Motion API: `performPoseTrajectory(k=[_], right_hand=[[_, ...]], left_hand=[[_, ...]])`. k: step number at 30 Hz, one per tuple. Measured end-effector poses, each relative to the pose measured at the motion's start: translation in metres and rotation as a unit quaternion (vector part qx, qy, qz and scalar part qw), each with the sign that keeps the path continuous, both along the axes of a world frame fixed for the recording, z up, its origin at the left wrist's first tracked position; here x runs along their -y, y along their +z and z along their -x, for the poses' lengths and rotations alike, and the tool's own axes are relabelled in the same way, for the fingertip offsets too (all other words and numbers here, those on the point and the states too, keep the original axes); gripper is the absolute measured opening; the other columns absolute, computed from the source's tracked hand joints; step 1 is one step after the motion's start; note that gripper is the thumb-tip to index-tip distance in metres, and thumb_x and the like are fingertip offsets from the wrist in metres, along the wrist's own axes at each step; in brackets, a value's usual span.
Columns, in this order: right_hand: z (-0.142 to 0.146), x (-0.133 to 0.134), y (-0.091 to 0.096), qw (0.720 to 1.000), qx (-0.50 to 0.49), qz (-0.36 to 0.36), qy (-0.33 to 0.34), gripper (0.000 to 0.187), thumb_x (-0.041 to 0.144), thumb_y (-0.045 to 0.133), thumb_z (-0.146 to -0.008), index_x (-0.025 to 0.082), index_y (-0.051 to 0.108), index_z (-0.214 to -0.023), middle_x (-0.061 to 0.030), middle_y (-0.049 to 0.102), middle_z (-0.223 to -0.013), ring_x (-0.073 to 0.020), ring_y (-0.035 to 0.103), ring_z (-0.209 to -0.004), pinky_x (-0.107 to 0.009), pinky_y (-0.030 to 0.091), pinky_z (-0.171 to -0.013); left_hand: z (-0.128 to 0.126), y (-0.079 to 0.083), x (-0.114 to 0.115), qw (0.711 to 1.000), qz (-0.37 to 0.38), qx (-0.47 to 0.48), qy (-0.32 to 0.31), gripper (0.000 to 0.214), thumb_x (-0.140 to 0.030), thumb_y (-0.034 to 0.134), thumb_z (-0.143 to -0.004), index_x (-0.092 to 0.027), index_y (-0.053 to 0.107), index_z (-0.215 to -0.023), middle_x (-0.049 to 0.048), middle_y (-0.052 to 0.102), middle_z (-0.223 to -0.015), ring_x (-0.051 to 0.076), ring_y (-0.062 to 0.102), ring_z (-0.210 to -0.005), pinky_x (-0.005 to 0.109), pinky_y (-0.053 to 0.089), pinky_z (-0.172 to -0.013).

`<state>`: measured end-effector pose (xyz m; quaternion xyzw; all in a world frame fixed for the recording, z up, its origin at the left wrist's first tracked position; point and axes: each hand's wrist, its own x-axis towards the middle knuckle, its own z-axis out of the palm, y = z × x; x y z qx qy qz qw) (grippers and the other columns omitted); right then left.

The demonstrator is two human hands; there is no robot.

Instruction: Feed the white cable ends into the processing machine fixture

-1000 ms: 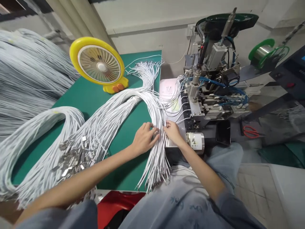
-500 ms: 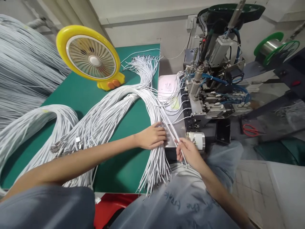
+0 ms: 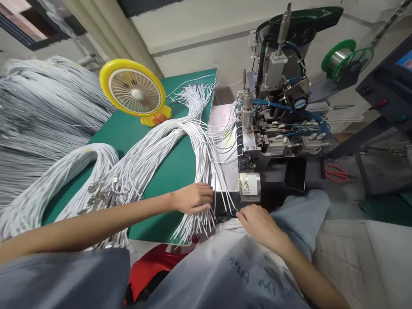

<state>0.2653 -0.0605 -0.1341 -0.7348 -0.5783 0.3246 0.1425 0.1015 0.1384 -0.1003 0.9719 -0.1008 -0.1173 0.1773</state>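
Observation:
My left hand (image 3: 194, 198) lies over the hanging part of a thick bundle of white cables (image 3: 200, 159), fingers curled together on the strands. Below it the loose cable ends fan out past the table edge. My right hand (image 3: 259, 223) is closed beside the bundle, thumb and forefinger pinched at the tip of a white cable (image 3: 229, 193) pulled a little apart from the others. Its remaining fingers are partly hidden. Several single cables run from the bundle into the black edge of a machine (image 3: 251, 141) with metal cylinders and blue air tubes.
A yellow fan (image 3: 137, 93) stands on the green table (image 3: 154, 223). More cable bundles (image 3: 86, 156) lie at the left. To the right are a round metal part with a white label (image 3: 249, 185), a black phone (image 3: 295, 174), red scissors (image 3: 336, 172) and a green-rimmed wire spool (image 3: 339, 58).
My right hand has slid down along the loose cables to a tip, turning back upward. My left hand stays on the bundle. The head view has shifted, showing more of the left pile.

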Motion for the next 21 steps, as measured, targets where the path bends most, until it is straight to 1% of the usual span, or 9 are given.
performPoseTrajectory(k=[2,4,6,8,12,15,17,19,21], right_hand=[[-0.004,-0.012,0.003,0.999,-0.003,-0.05,-0.015,0.036,0.024,0.035,-0.093,0.015,0.057,-0.066,-0.0085,0.062,-0.07,-0.0192,0.057,-0.066,-0.029,0.034,-0.062],[-0.006,-0.034,0.003,0.99,-0.024,-0.126,-0.061,0.028,0.018,0.035,-0.092,0.014,0.061,-0.084,-0.0093,0.065,-0.085,-0.0188,0.059,-0.08,-0.027,0.037,-0.071],[-0.006,-0.062,0.0,0.979,-0.032,-0.175,-0.101,0.025,0.014,0.038,-0.09,0.012,0.059,-0.102,-0.0115,0.064,-0.1,-0.0197,0.058,-0.094,-0.027,0.038,-0.081],[-0.004,-0.088,-0.003,0.976,-0.024,-0.185,-0.113,0.027,0.015,0.039,-0.09,0.01,0.057,-0.109,-0.0134,0.063,-0.103,-0.0214,0.058,-0.097,-0.028,0.039,-0.083],[0.002,-0.122,-0.008,0.977,-0.01,-0.174,-0.121,0.03,0.018,0.042,-0.088,0.011,0.054,-0.115,-0.0131,0.065,-0.097,-0.0233,0.06,-0.091,-0.031,0.041,-0.08],[0.004,-0.133,-0.014,0.973,-0.053,-0.164,-0.154,0.037,0.015,0.047,-0.083,0.013,0.054,-0.12,-0.0091,0.066,-0.09,-0.0219,0.061,-0.087,-0.031,0.042,-0.079],[0.004,-0.138,-0.021,0.962,-0.116,-0.168,-0.182,0.04,0.013,0.05,-0.08,0.014,0.055,-0.119,-0.006,0.066,-0.085,-0.0187,0.061,-0.082,-0.029,0.043,-0.077],[0.005,-0.142,-0.03,0.944,-0.197,-0.163,-0.207,0.04,0.013,0.052,-0.076,0.012,0.056,-0.116,-0.0031,0.063,-0.078,-0.0149,0.058,-0.072,-0.026,0.044,-0.071],[0.006,-0.145,-0.038,0.92,-0.271,-0.165,-0.228,0.037,0.014,0.056,-0.074,0.011,0.058,-0.11,-0.0008,0.059,-0.072,-0.0119,0.055,-0.065,-0.024,0.044,-0.066]], left_hand=[[-0.007,0.0,-0.004,0.998,-0.041,0.041,0.035,0.037,-0.029,0.027,-0.092,-0.015,0.062,-0.09,0.013,0.06,-0.09,0.02,0.053,-0.082,0.036,0.044,-0.079],[-0.016,0.0,-0.009,0.991,-0.073,0.09,0.071,0.036,-0.027,0.028,-0.093,-0.013,0.061,-0.098,0.0139,0.059,-0.102,0.022,0.053,-0.097,0.039,0.042,-0.088],[-0.023,0.0,-0.014,0.987,-0.088,0.104,0.082,0.035,-0.027,0.029,-0.094,-0.012,0.058,-0.108,0.0135,0.057,-0.113,0.022,0.048,-0.11,0.041,0.035,-0.099],[-0.027,-0.003,-0.019,0.99,-0.088,0.085,0.072,0.037,-0.029,0.03,-0.094,-0.011,0.056,-0.113,0.0128,0.055,-0.117,0.022,0.047,-0.112,0.041,0.032,-0.102],[-0.023,-0.01,-0.026,0.993,-0.084,0.062,0.048,0.035,-0.03,0.031,-0.094,-0.013,0.062,-0.099,0.0114,0.06,-0.096,0.021,0.051,-0.094,0.041,0.037,-0.091],[-0.019,-0.009,-0.026,0.993,-0.07,0.095,-0.001,0.035,-0.025,0.031,-0.093,-0.015,0.061,-0.08,0.0088,0.059,-0.081,0.018,0.051,-0.08,0.038,0.038,-0.086],[-0.022,-0.003,-0.018,0.985,-0.052,0.154,-0.057,0.035,-0.023,0.033,-0.092,-0.015,0.058,-0.07,0.0067,0.058,-0.073,0.016,0.049,-0.073,0.037,0.038,-0.088],[-0.033,0.004,-0.001,0.964,-0.034,0.237,-0.115,0.034,-0.026,0.038,-0.09,-0.016,0.057,-0.064,0.0055,0.056,-0.069,0.015,0.049,-0.071,0.036,0.039,-0.088],[-0.047,0.01,0.02,0.934,0.005,0.312,-0.171,0.031,-0.031,0.044,-0.089,-0.016,0.059,-0.066,0.0047,0.057,-0.07,0.015,0.05,-0.073,0.034,0.041,-0.084]])
